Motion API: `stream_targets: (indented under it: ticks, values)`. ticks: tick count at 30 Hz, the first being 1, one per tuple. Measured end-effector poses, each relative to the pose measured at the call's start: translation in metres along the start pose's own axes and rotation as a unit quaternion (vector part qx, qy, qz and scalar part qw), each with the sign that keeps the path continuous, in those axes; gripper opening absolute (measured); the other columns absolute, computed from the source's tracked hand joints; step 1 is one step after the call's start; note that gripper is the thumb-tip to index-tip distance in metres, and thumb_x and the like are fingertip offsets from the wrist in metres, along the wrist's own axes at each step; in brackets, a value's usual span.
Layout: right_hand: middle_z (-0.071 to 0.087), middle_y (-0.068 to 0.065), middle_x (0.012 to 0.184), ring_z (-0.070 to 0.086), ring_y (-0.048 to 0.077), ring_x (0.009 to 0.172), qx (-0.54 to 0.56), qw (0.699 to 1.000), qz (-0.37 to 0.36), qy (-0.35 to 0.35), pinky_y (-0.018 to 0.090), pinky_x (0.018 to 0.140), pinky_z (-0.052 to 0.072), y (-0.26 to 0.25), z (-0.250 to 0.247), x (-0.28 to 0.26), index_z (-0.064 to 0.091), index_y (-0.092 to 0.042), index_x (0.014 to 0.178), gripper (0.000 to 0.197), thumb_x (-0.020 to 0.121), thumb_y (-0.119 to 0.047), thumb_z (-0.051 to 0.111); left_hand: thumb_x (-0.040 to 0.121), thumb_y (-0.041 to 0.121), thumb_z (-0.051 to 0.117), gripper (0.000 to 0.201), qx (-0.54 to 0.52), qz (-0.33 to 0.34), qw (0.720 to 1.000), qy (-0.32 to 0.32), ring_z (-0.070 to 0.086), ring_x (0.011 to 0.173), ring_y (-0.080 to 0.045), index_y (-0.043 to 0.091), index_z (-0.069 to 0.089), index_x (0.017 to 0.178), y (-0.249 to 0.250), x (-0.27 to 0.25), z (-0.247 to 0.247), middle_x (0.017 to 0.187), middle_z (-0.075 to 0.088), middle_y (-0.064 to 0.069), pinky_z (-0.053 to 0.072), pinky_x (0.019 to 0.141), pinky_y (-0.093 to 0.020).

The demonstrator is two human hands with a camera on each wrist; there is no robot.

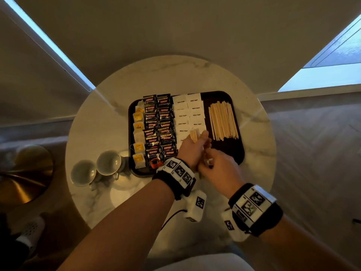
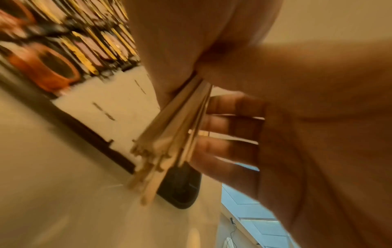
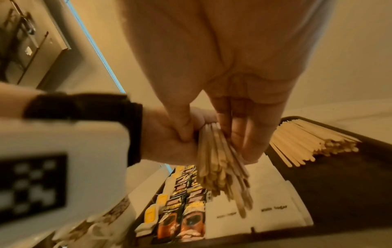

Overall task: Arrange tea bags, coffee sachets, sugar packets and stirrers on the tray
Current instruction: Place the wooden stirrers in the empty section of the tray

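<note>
A dark tray (image 1: 236, 153) sits on a round marble table (image 1: 254, 124). Left of the tray, on the table, two cups (image 1: 97, 169) lie side by side. Inside the tray, along its left edge, is a line of tea bags (image 1: 139, 137) with yellow tags. Next to them, toward the tray's middle, are two rows of black coffee sachets (image 1: 159, 126). Then come two rows of white sugar packets (image 1: 188, 112). On the right part of the tray lies a big pile of wooden stirrers (image 1: 223, 120), all pointing the same way. Over the near middle of the tray, above the sugar packets, the left hand (image 1: 192, 148) holds a bundle of stirrers (image 3: 220, 161) tight, with its fingers and thumb wrapped round it. The ends of the bundle stick out past the hand and fan apart a little. The right hand (image 1: 218, 167) is just beside the left hand, at the tray's near edge. Its fingers (image 3: 250, 147) are long and mostly straight and touch the side of the bundle, while its thumb (image 3: 180, 120) presses on the left hand. Both wrists wear black bands with white marker blocks (image 1: 179, 171).
</note>
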State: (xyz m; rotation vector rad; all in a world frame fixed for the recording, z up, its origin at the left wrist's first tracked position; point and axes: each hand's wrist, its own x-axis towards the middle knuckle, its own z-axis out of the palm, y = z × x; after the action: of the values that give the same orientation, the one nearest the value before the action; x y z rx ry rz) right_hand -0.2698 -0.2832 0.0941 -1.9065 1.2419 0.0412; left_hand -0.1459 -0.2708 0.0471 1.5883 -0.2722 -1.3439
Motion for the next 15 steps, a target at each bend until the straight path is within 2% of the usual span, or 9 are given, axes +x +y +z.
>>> stream_targets:
  ticks: [2,5,7,10,13,15]
  values:
    - [0.066,-0.005,0.107,0.065,0.014,0.089,-0.032,0.999,0.006,0.014,0.023,0.072,0.048,0.004,-0.008,0.015,0.06,-0.026,0.125,0.033,0.094,-0.036,0.064,0.085,0.059,0.066,0.043,0.02,0.004,1.0,-0.009,0.073,0.098,-0.029,0.017,0.07,0.093,0.005,0.013,0.015,0.099,0.077,-0.009,0.055,0.096,-0.054]
    - [0.07,-0.001,0.106,0.068,0.02,0.092,-0.057,0.997,0.028,0.034,0.028,0.077,0.052,0.011,-0.025,0.047,0.061,-0.02,0.124,0.033,0.091,-0.026,0.065,0.063,0.084,0.067,0.085,0.065,-0.009,0.997,-0.03,0.074,0.094,-0.029,0.009,0.072,0.104,0.014,0.032,0.031,0.097,0.077,-0.01,0.056,0.094,-0.052]
    - [0.071,-0.001,0.104,0.068,0.018,0.091,-0.037,0.998,0.047,0.033,0.032,0.081,0.056,0.019,-0.033,0.071,0.062,-0.019,0.123,0.034,0.09,-0.023,0.066,0.062,0.084,0.066,0.088,0.078,-0.009,0.996,-0.047,0.074,0.096,-0.03,0.009,0.072,0.107,0.021,0.047,0.04,0.099,0.077,-0.012,0.055,0.096,-0.051]
    - [0.071,-0.001,0.1,0.067,0.018,0.089,-0.01,0.997,0.069,0.032,0.033,0.08,0.056,0.029,-0.043,0.104,0.066,-0.022,0.117,0.028,0.09,-0.024,0.066,0.075,0.071,0.063,0.066,0.05,-0.037,0.997,-0.055,0.071,0.104,-0.027,0.015,0.074,0.108,0.036,0.066,0.051,0.108,0.076,-0.009,0.052,0.101,-0.046]
    - [0.068,0.001,0.091,0.066,0.018,0.083,0.014,0.995,0.091,0.027,0.028,0.068,0.051,0.036,-0.055,0.134,0.066,-0.019,0.103,0.013,0.094,-0.027,0.064,0.096,0.036,0.047,0.039,0.005,-0.085,0.996,0.002,0.065,0.11,-0.03,0.007,0.07,0.106,0.049,0.082,0.06,0.114,0.07,-0.015,0.049,0.101,-0.042]
    - [0.067,0.003,0.087,0.066,0.02,0.081,0.01,0.994,0.099,0.032,0.031,0.069,0.053,0.041,-0.058,0.152,0.065,-0.016,0.099,0.016,0.095,-0.032,0.064,0.098,0.023,0.043,0.035,0.086,-0.061,0.994,0.013,0.061,0.116,-0.033,0.001,0.065,0.114,0.051,0.092,0.063,0.121,0.065,-0.018,0.046,0.105,-0.044]
